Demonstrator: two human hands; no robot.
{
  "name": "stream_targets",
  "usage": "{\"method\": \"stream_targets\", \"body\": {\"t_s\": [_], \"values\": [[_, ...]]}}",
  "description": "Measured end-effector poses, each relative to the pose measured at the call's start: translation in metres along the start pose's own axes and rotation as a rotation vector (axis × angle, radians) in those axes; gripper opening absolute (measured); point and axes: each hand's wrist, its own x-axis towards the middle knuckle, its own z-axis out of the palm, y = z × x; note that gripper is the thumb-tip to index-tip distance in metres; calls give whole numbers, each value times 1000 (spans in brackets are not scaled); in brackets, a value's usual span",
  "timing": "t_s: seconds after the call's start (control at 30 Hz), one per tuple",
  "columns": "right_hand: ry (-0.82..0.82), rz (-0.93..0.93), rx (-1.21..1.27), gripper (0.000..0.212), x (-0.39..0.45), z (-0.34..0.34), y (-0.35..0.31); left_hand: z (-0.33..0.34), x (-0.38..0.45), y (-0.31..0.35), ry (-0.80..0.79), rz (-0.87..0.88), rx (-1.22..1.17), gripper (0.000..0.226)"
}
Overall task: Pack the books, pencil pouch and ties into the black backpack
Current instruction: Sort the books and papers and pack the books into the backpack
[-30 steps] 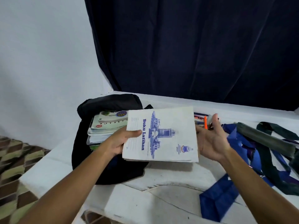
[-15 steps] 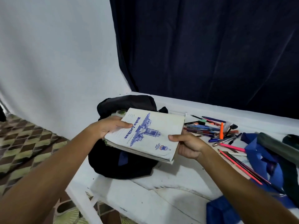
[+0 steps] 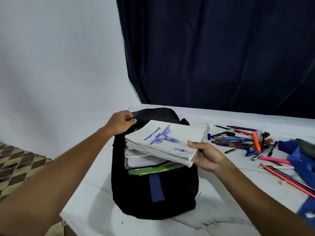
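The black backpack (image 3: 153, 193) lies on the white table (image 3: 213, 210) with a blue strap down its front. My left hand (image 3: 121, 122) pinches the upper flap of the backpack at its far left. My right hand (image 3: 206, 153) grips the right edge of a stack of white exercise books (image 3: 163, 140) with a blue "Buku Latihan" cover, tilted over the bag's mouth. More books (image 3: 148, 165), white and green, lie under the stack on the bag. Blue ties (image 3: 301, 160) lie at the right edge. No pencil pouch is clearly visible.
Several loose pens, markers and pencils (image 3: 242, 138) are scattered on the table right of the bag. Two long pencils (image 3: 288, 180) lie near the ties. A dark curtain (image 3: 221, 53) hangs behind. Patterned floor (image 3: 15, 167) shows below the table's left edge.
My left hand left the book stack and took hold of the backpack's flap. My right hand now holds the stack alone, still over the bag. The view has shifted left.
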Motion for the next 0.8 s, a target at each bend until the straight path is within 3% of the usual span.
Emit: {"method": "stream_targets", "body": {"t_s": [0.13,0.27,0.43,0.67,0.73,0.8], "values": [[52,-8,-8,82,24,2,4,7,46,-30,-254,115,219,53],[93,3,8,82,35,7,8,25,79,-48,-291,219,418,80],[121,-35,38,79,40,13,12,33,102,-44,-220,296,279,48],[184,-122,167,92,70,34,20,2,126,-13,-189,304,257,49],[218,-157,197,86,80,44,22,-6,131,-4,-152,331,304,54],[286,-185,194,61,90,54,24,-10,133,0,-133,352,357,58]]}}
